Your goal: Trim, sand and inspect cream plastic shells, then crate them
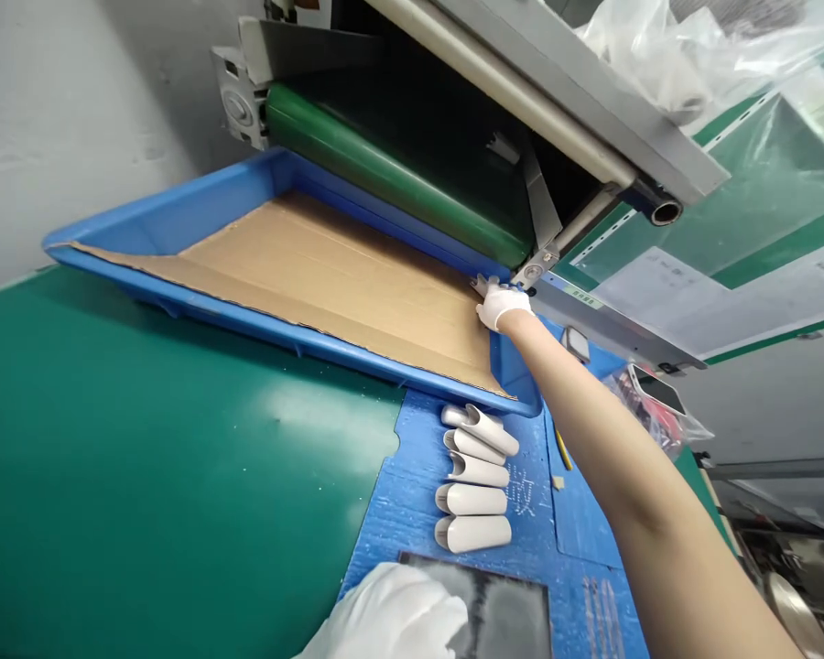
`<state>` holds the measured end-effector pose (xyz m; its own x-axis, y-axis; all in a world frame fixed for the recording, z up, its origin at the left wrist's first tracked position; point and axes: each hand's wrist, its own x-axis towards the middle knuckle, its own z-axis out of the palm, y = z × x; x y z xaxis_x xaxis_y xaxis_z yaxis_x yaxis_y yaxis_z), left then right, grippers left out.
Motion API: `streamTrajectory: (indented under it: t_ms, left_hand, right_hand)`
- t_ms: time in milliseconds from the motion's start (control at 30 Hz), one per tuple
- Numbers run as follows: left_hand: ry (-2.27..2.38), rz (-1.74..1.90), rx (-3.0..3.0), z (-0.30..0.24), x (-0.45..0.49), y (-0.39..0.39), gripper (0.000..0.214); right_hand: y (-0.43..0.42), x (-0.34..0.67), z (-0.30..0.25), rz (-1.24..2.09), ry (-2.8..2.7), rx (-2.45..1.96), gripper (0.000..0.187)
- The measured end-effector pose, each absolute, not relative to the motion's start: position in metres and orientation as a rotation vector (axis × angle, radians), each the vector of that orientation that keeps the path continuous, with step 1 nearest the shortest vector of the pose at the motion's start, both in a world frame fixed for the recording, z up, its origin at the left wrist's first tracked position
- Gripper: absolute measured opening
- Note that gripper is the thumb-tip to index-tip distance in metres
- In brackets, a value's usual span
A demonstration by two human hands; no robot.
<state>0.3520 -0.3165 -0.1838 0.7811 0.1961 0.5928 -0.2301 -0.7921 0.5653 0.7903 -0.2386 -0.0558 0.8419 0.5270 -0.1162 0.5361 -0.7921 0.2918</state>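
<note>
My right hand [504, 304], in a white glove, reaches to the right end of the blue tray [206, 295], just below the conveyor's end. Its fingers are closed around a small light-grey plastic piece [479, 285], mostly hidden by the glove. At the bottom edge my left hand [402, 615], also gloved in white, is curled over a dark flat pad [508, 609]; whatever it may hold is out of sight. Between the hands, several white curved plastic shells [477, 501] lie in a column on the blue work surface [398, 494].
A green-roller conveyor [398, 174] ends over the tray's back side, with another light piece [504, 147] on its belt. Cardboard [330, 275] lines the tray. A metal pipe frame [556, 119] hangs above. At right lie a phone [657, 389] and a plastic bag [666, 426].
</note>
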Motion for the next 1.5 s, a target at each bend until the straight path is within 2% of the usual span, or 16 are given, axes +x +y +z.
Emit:
streamTrajectory:
  t_ms: [133,233,300,400,467,600,700,800,867,900,967,1000,1067,1200,1333,1500]
  left_hand:
    - [-0.106,0.840,2.287,-0.177,0.348,-0.307,0.015]
    - [-0.124,0.920,2.211,-0.160,0.351,-0.301,0.016]
    - [-0.100,0.920,2.148,-0.147,0.351,-0.297,0.021]
    - [-0.108,0.880,2.175,-0.128,0.344,-0.289,0.027]
    - [-0.129,0.920,2.281,-0.114,0.340,-0.283,0.029]
    - [0.040,1.186,2.518,-0.091,0.346,-0.272,0.045]
    - [0.087,1.428,2.635,-0.080,0.360,-0.267,0.062]
    - [-0.060,1.470,2.639,-0.074,0.372,-0.262,0.049]
    - [-0.083,1.441,2.648,-0.069,0.381,-0.256,0.030]
    - [-0.075,1.408,2.656,-0.064,0.387,-0.252,0.021]
    - [-0.105,1.301,2.669,-0.052,0.403,-0.246,0.005]
    - [-0.142,1.237,2.694,-0.044,0.413,-0.243,0.003]
    - [-0.285,1.115,2.819,-0.028,0.434,-0.240,0.011]
    - [-0.558,1.039,3.006,-0.012,0.471,-0.241,0.017]
    - [-0.607,1.217,2.923,-0.028,0.486,-0.244,0.013]
    - [-0.685,1.012,2.834,-0.055,0.487,-0.250,0.008]
  right_hand:
    - [-0.226,0.808,-0.062,-0.147,0.742,2.718,0.093]
    - [-0.227,0.801,-0.061,-0.184,0.797,2.748,0.094]
    - [-0.233,0.786,-0.054,-0.201,0.832,2.801,0.080]
    - [-0.253,0.745,-0.032,-0.169,0.943,2.904,0.049]
    - [-0.276,0.707,-0.015,-0.087,1.089,2.951,0.037]
    - [-0.338,0.600,0.015,0.237,1.671,2.971,0.030]
    - [-0.380,0.518,0.025,0.146,2.235,2.727,0.018]
    - [-0.412,0.487,0.023,-0.073,2.383,2.620,0.016]
    - [-0.433,0.507,0.018,-0.095,2.203,2.833,0.036]
    - [-0.444,0.528,0.015,-0.047,1.912,3.033,0.054]
    - [-0.465,0.579,0.004,-0.082,1.099,3.215,0.075]
    - [-0.474,0.605,-0.002,-0.180,0.722,3.151,0.084]
    - [-0.488,0.648,-0.018,-0.276,0.455,3.119,0.093]
    - [-0.502,0.686,-0.051,-0.439,0.392,3.097,0.091]
    - [-0.514,0.690,-0.073,-0.426,0.415,3.096,0.089]
    - [-0.515,0.692,-0.078,-0.333,0.333,3.073,0.060]
